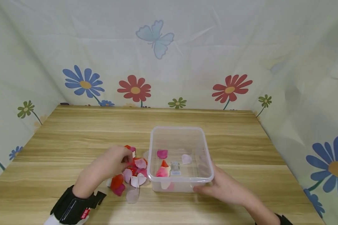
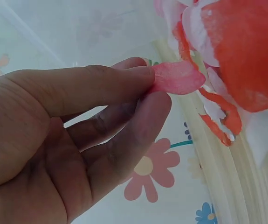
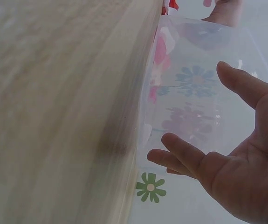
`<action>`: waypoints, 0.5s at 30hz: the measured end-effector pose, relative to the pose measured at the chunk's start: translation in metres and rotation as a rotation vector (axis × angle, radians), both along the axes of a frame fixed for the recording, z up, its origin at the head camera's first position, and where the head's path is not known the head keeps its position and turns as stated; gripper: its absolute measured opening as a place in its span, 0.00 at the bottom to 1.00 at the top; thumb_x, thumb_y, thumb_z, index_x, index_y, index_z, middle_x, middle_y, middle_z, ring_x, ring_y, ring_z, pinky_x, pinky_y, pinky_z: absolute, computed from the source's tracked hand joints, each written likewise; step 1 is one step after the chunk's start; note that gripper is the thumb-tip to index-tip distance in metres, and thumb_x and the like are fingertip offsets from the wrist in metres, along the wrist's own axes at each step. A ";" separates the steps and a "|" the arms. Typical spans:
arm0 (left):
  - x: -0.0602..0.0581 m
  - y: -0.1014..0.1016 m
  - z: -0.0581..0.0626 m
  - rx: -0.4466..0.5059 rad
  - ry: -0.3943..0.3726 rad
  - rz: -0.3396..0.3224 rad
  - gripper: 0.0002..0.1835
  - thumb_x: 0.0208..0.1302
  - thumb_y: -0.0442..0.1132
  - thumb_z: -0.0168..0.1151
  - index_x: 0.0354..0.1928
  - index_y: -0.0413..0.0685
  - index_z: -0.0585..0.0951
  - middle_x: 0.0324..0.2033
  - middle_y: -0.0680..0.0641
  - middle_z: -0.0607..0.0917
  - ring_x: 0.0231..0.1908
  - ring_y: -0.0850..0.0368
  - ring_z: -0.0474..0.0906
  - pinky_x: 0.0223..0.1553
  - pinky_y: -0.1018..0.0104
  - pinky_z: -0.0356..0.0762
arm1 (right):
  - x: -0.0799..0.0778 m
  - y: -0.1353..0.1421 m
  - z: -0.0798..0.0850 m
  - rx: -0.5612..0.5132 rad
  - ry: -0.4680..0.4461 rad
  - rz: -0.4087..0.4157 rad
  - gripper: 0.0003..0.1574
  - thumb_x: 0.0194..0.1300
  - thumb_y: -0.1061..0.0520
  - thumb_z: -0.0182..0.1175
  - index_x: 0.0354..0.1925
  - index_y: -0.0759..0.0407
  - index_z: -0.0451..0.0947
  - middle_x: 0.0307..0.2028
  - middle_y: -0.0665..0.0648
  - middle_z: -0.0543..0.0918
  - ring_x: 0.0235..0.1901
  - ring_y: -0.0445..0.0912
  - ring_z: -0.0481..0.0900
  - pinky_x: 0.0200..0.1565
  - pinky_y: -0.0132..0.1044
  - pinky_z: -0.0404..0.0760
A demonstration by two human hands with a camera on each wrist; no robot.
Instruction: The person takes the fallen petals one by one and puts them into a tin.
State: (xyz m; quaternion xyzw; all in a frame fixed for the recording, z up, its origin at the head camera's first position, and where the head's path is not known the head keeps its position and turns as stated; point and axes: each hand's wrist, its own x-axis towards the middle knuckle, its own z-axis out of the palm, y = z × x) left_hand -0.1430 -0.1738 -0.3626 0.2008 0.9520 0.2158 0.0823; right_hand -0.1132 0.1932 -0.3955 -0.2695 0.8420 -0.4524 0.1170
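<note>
Between thumb and fingertips, my left hand (image 1: 108,164) pinches a pink petal (image 2: 178,78). It is over a loose pile of red, pink and white petals (image 1: 140,164) on the wooden table. Right of the pile stands a clear plastic box (image 1: 180,180) with no lid on it. Inside lie several petals, among them a magenta petal (image 1: 162,153) and a pale petal (image 1: 186,159). My right hand (image 3: 236,144) is at the box's right side, thumb near its front corner, fingers loosely extended. Whether every finger touches the wall cannot be told.
The wooden table (image 1: 101,125) reaches back to a white curtain (image 1: 191,62) printed with flowers and a butterfly, which also hangs at both sides. A translucent petal (image 1: 132,196) lies at the pile's near edge, in front of the box's left side.
</note>
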 end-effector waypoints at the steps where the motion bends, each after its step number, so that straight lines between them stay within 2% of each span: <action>1: 0.000 0.000 0.001 -0.002 0.000 0.004 0.10 0.56 0.28 0.72 0.29 0.50 0.81 0.22 0.56 0.73 0.26 0.58 0.70 0.26 0.75 0.72 | 0.000 0.000 0.000 0.002 0.000 -0.001 0.65 0.55 0.50 0.75 0.76 0.41 0.41 0.62 0.52 0.71 0.58 0.53 0.74 0.57 0.44 0.70; 8: 0.001 0.000 0.007 0.015 0.005 -0.023 0.08 0.56 0.30 0.72 0.30 0.50 0.82 0.22 0.57 0.74 0.25 0.59 0.71 0.25 0.75 0.72 | -0.001 0.001 0.000 -0.004 -0.006 -0.002 0.65 0.55 0.50 0.75 0.76 0.41 0.41 0.62 0.54 0.71 0.59 0.52 0.74 0.57 0.43 0.70; 15: 0.005 0.000 0.016 0.088 0.093 -0.060 0.10 0.55 0.27 0.71 0.30 0.51 0.83 0.24 0.56 0.76 0.26 0.60 0.71 0.28 0.75 0.74 | -0.001 0.001 -0.002 -0.010 0.015 0.003 0.67 0.55 0.51 0.75 0.77 0.41 0.40 0.62 0.49 0.71 0.59 0.53 0.74 0.58 0.44 0.70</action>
